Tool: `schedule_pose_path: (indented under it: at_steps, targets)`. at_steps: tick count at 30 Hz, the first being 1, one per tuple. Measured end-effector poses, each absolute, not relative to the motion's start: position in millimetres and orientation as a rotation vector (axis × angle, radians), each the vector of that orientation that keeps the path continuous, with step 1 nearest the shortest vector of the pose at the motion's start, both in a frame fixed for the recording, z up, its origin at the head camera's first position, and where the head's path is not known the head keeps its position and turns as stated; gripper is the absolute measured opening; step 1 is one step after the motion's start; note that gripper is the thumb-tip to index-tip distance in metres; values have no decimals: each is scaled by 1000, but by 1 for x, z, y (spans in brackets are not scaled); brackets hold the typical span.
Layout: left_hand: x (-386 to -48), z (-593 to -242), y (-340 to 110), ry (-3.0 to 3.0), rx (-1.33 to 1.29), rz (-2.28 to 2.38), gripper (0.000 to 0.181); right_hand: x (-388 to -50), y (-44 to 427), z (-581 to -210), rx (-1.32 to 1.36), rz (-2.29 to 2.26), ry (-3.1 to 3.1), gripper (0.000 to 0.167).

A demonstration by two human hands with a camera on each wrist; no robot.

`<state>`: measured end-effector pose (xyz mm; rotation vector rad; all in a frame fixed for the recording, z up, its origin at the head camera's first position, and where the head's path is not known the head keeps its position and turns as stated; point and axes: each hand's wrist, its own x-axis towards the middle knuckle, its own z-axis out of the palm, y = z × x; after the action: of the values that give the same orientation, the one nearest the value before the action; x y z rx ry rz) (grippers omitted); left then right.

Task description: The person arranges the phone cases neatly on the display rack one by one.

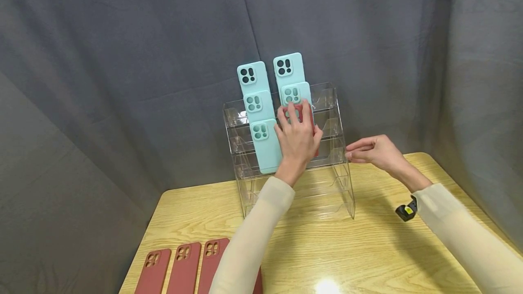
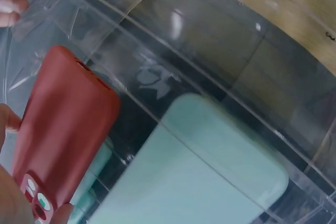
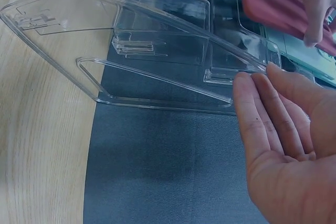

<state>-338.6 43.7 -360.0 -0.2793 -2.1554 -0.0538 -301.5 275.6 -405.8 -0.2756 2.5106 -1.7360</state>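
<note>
The left hand [image 1: 297, 137] holds a red phone case [image 2: 65, 119], with its fingers bent near the top, by the camera holes, and its thumb at one side. The red phone case is up at the clear rack [image 1: 346, 185], in front of the right-hand stack of blue-green cases [image 1: 295, 76]. It leans a little, and its camera holes are at the top. I cannot tell if its bottom end sits on a shelf or hangs just in front of it. Two blue-green cases show above it, one higher than the other, like steps. Just beside it is the left-hand stack of blue-green cases [image 1: 267, 153], three of them, and each one covers part of the one behind. The right hand [image 1: 377, 151] is at the right side edge of the rack. Its fingers are mostly straight and close together, with the thumb tip near the fingertips. I cannot tell if they pinch the edge or only touch it. A small black thing with a yellow spot [image 1: 406, 211] is on the right wrist. Down on the wooden table [image 1: 318, 248], three red cases [image 1: 184, 273] lie side by side at the front left. A bit more red [image 1: 258, 285] peeks out by the left cream sleeve [image 1: 253, 239]. Grey cloth [image 1: 163, 58] hangs behind the rack.
</note>
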Motion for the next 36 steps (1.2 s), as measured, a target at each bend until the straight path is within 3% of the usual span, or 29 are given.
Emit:
schedule_pose_path:
  at_steps: [25, 32, 36]
  targets:
    - [-330, -385, 55, -2263, -206, 117, 76, -301, 272, -404, -295, -1786, 2473, 45]
    - [-315, -385, 55, -2271, -254, 100, 83, -300, 274, -403, -284, -1736, 2509, 45]
    - [-303, -383, 49, -2209, -278, 68, 76, -300, 275, -404, -285, -1741, 2517, 45]
